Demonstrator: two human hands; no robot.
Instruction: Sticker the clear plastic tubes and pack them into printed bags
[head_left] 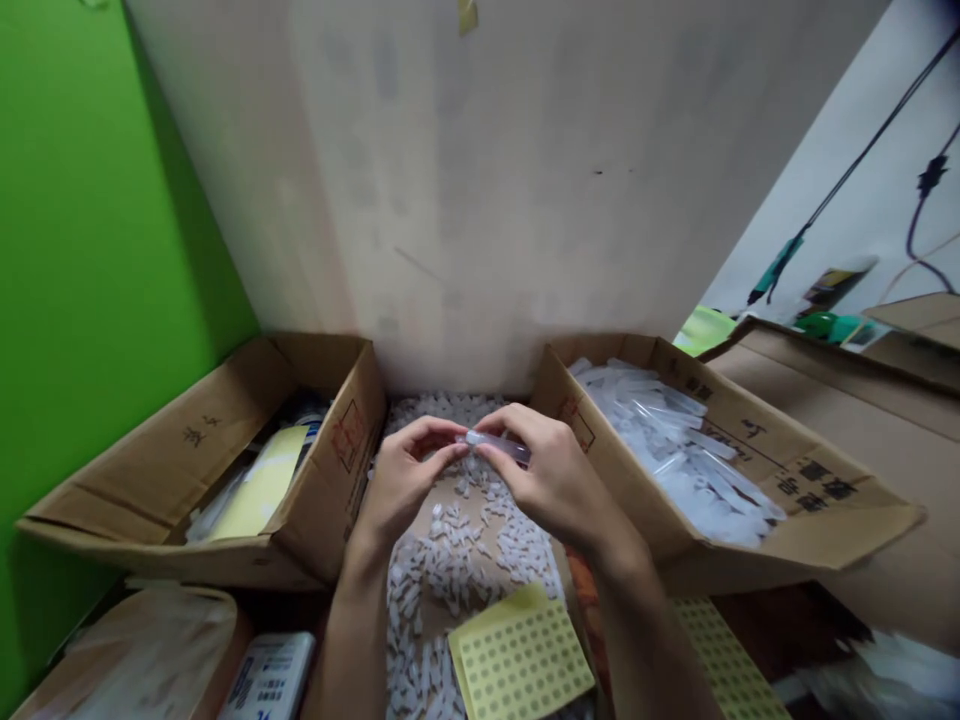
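Both hands meet at the centre above a box of small white plastic pieces [450, 545]. My right hand [551, 470] grips a short translucent tube [506, 446] between thumb and fingers, the tube lying nearly level. At its left end is a whitish tip, where my left hand [409, 470] pinches with thumb and index finger; whether a separate small piece is held there is too small to tell. Below the hands, yellow sheets with rows of round dots [525, 655] lie on the white pieces.
A cardboard box at the right [795, 500] holds many clear tubes [675, 440]. The left cardboard box [315, 510] contains yellow paper [262, 485]. A pale panel [465, 200] stands behind. Lower left is a small white and blue box [270, 675]; another dotted sheet [724, 660] lies lower right.
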